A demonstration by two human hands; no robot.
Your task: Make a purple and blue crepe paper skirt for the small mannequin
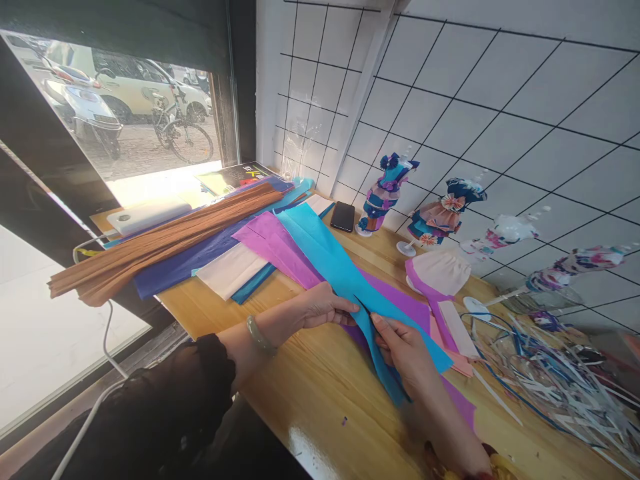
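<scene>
My left hand pinches the near edge of a turquoise crepe paper sheet between thumb and fingers. Closed around a pair of scissors, my right hand is just to the right of it. Only the dark scissor blades show, set into the turquoise paper; the handles are hidden by the fingers. A strip of the turquoise paper hangs down on the near side of the blades. Beneath it lies purple paper, spread across the wooden table.
Folded brown paper lies over dark blue paper at left, near a white box. A phone rests near the wall. Several small dressed mannequins, including a blue-and-pink one, line the back. Ribbon scraps are heaped at right.
</scene>
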